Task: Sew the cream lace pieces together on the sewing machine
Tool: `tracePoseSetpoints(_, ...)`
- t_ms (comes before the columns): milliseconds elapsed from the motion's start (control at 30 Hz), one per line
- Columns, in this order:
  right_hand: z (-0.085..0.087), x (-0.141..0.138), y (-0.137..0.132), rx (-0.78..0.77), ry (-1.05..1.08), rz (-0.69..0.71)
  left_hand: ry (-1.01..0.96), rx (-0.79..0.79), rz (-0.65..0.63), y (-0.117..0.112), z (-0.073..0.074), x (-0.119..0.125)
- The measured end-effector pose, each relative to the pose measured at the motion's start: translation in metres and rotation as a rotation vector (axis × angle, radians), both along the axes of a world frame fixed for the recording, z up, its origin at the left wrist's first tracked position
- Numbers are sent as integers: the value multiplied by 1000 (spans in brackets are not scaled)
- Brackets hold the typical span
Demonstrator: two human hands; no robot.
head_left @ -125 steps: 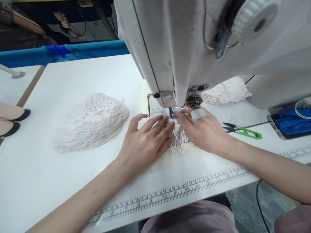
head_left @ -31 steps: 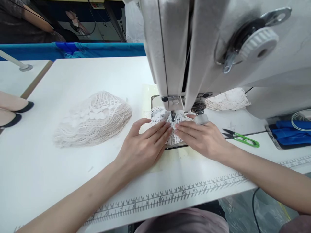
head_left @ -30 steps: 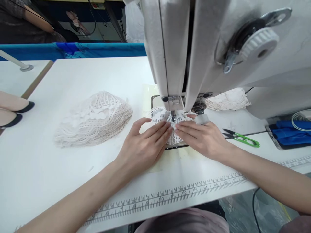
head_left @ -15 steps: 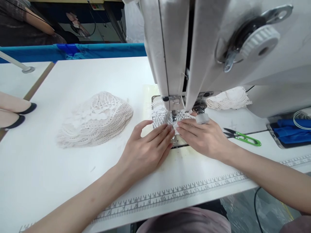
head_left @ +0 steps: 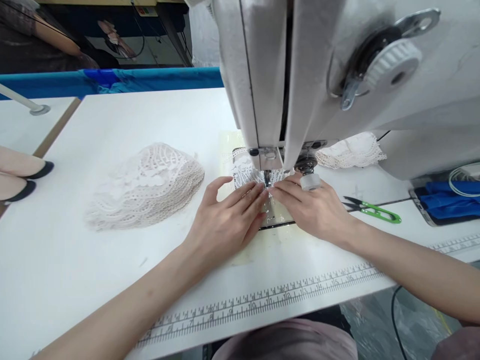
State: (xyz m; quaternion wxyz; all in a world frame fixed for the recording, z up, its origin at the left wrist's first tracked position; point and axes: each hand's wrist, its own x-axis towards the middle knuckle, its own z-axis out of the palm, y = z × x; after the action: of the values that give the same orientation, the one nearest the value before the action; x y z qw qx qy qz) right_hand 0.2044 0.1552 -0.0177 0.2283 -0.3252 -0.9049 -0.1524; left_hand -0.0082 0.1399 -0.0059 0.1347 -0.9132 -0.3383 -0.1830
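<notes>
A small white lace piece (head_left: 245, 172) lies under the needle and presser foot (head_left: 267, 178) of a grey sewing machine (head_left: 318, 75). My left hand (head_left: 225, 220) lies flat with its fingers spread, the fingertips pressing the near edge of the lace. My right hand (head_left: 313, 207) presses the lace from the right side, fingertips meeting the left hand's just in front of the needle. Most of the lace now sits behind the foot, and the metal needle plate (head_left: 275, 217) shows between my hands.
A stack of lace pieces (head_left: 144, 185) lies left on the white table (head_left: 112, 120). More lace (head_left: 350, 150) sits behind the machine. Green thread snips (head_left: 373, 210) lie at right, near a blue tray (head_left: 450, 197). A printed ruler (head_left: 262, 300) runs along the front edge. Another person's feet (head_left: 18, 175) show at far left.
The lace piece has fed away from me under the presser foot, uncovering the needle plate. Both hands have followed it forward, fingertips staying on its near edge.
</notes>
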Motion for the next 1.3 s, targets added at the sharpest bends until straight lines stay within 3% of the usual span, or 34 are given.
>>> tracePoseSetpoints(267, 2, 2, -5, 25, -24, 13, 27, 74, -1, -6, 1, -2)
tracePoseSetpoints(933, 2, 1, 1, 29, -131, -72, -2, 48, 51, 9, -4, -4)
tracePoseSetpoints(1300, 3, 7, 3, 51, -71, -68, 22, 40, 77, 10, -5, -6)
